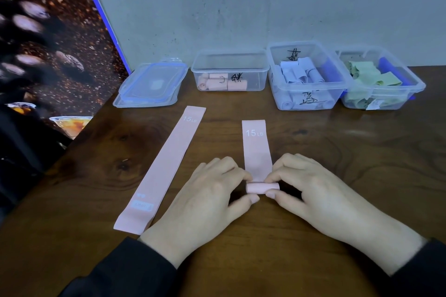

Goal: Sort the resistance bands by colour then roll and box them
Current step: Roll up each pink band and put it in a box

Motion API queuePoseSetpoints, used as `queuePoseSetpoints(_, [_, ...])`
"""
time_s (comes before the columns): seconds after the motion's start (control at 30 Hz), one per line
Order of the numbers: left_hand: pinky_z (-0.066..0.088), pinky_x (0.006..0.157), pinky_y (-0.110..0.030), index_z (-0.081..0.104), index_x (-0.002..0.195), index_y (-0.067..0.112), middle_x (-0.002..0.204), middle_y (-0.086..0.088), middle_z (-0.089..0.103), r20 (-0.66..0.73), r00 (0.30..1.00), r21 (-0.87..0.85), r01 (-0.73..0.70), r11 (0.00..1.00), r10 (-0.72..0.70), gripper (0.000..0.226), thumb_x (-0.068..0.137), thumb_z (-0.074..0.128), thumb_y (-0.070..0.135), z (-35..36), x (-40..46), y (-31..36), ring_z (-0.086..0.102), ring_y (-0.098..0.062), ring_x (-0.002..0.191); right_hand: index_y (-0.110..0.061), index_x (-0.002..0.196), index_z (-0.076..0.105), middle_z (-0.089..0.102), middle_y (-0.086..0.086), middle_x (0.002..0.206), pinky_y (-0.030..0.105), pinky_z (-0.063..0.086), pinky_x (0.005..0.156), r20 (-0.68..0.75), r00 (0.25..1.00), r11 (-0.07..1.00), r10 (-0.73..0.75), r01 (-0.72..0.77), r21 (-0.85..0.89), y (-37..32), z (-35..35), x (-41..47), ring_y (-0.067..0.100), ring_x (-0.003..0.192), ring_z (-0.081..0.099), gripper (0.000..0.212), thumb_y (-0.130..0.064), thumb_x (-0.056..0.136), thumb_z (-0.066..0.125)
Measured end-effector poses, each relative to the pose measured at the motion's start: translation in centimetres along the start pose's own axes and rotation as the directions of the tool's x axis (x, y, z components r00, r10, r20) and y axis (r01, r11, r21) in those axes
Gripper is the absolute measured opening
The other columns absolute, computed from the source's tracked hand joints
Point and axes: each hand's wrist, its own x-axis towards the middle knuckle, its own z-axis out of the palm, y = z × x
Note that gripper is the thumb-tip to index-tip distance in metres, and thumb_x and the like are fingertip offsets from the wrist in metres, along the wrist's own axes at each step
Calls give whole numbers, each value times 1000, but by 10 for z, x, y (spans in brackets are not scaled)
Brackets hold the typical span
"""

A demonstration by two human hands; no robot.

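the half-rolled pink band (256, 149), at the table's centre, reads "15 lb" in white near its 12 o'clock end. the flat pink band (161, 171), at 9 o'clock of it, shows "15 lb" at its far end too, and a pale tag reading "light" near its 6 o'clock end. black handwritten marks stand on the front of the pink-roll box (230, 71) and on the back and front walls of the lilac-roll box (306, 75) at 1 o'clock; they cannot be read. a small label on the green-roll box (383, 79) is too small to tell.
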Motion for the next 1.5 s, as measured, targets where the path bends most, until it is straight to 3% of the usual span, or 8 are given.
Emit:
queuePoseSetpoints(0.23, [41,75,-16,66,110,30,99,18,51,-79,996,66,-40,997,45,25,96,52,46,9,2,-8,44,-3,89,-34,116,69,55,-24,103,31,49,91,-12,1000,1000,11,-11,-3,8,5,4,4,99,54,34,-52,93,54])
queuePoseSetpoints(0.4, [39,79,-18,67,118,30,101,18,52,-67,997,23,-31,999,33,34,99,44,48,8,2,-6,46,-4,91,-36,107,68,56,-22,101,31,47,89,-20,1000,1000,7,-6,11,10,5,4,6,97,54,22,-48,94,55])
queuePoseSetpoints(0.6, [44,81,-20,63,115,34,103,21,48,-71,997,30,-26,999,28,25,93,63,45,9,3,-7,41,-1,93,-35,112,70,53,-23,100,31,46,88,-15,1000,1000,-4,4,12,11,7,3,8,96,52,30,-50,97,48])
queuePoseSetpoints(0.77, [36,78,-14,65,120,33,103,20,49,-66,997,47,-25,999,29,28,97,56,46,10,2,-7,42,-2,93,-39,110,65,53,-27,102,29,46,91,-23,1000,1000,8,-7,27,12,6,3,4,101,52,25,-53,90,59])
queuePoseSetpoints(0.97, [42,92,-19,59,126,38,113,22,48,-41,999,9,-15,1000,15,35,94,58,52,7,1,-5,43,-1,101,-34,110,69,54,-24,103,32,47,89,-25,1000,1000,-2,3,9,11,7,2,6,98,53,28,-50,95,51])
queuePoseSetpoints(1.1, [43,84,-20,65,119,34,106,19,50,-63,997,28,-30,999,32,27,96,58,46,9,2,-6,44,-3,95,-35,115,69,54,-24,103,31,47,90,-23,1000,1000,-2,2,11,12,7,3,6,99,53,33,-54,94,51])
queuePoseSetpoints(1.23, [46,77,-23,66,116,33,100,19,50,-88,996,36,-33,999,36,26,95,57,46,9,1,-7,44,-2,91,-38,105,64,53,-26,102,32,47,89,-42,999,1000,-1,2,31,12,8,2,5,99,53,18,-48,90,63])
queuePoseSetpoints(1.5, [46,82,-24,65,118,34,104,18,51,-81,996,32,-33,999,35,27,95,58,46,9,1,-6,44,-3,94,-36,113,66,53,-24,104,30,46,90,-38,999,1000,-2,3,23,12,8,3,6,100,53,35,-58,93,48])
